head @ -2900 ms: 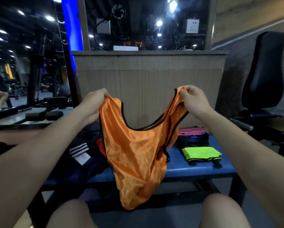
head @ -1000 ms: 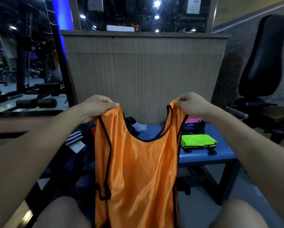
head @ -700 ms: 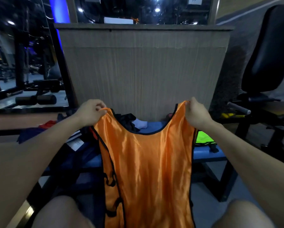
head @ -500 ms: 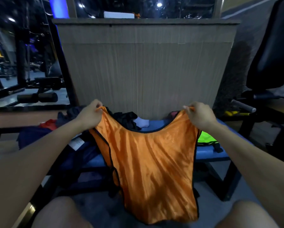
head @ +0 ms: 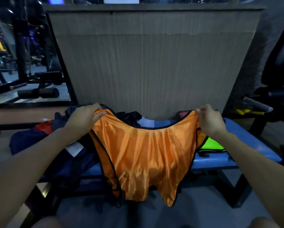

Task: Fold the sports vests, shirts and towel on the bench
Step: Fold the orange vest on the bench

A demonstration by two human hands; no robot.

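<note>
Orange vest (head: pixel 146 152) stretched between left hand (head: pixel 84 116) and right hand (head: pixel 209 120).

Your left hand (head: pixel 84 118) and right hand (head: pixel 209 120) each pinch a shoulder strap of the orange vest (head: pixel 144 155), which is spread wide over the blue bench (head: pixel 246 145); its hem hangs past the front edge. A folded green vest (head: pixel 212 145) lies beside your right wrist. Dark unfolded garments (head: pixel 59 145) are heaped at the left. A wood-grain panel (head: pixel 151 63) stands behind the bench.
</note>
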